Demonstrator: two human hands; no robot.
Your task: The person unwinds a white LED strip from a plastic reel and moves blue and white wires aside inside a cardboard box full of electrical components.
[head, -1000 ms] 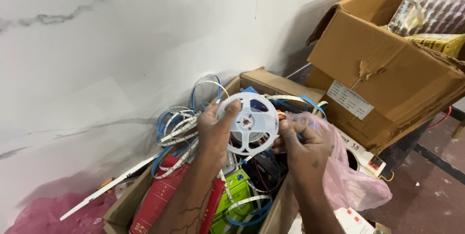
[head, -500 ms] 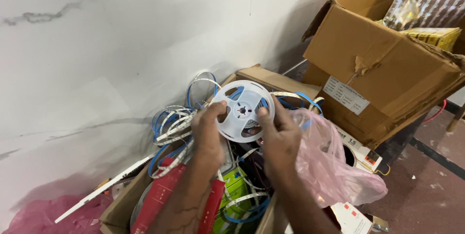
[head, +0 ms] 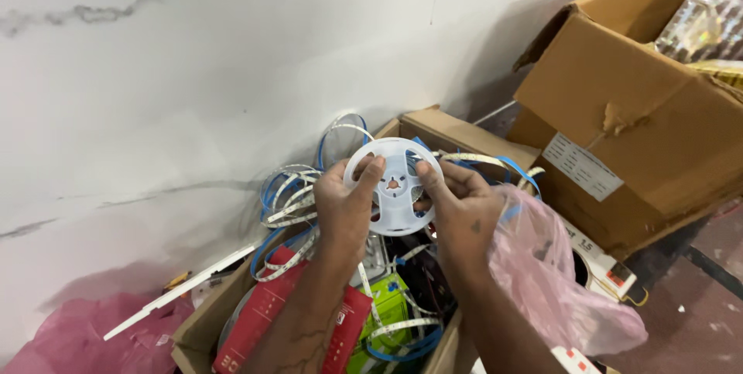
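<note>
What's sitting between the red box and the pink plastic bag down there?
In the head view, a green box and loose strip coils lie between the red box and pink bag.

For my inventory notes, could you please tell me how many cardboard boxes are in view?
2: an open cardboard box of tangled strips below the left hand and right hand, and a large cardboard box at right. Others may be hidden.

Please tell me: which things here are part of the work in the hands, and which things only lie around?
In hand:
- white reel, held up by left hand and right hand
- loose white and blue strip in the open box beneath

Only lying around:
- big cardboard box at right
- pink plastic bag
- red packet
- green packet
</note>
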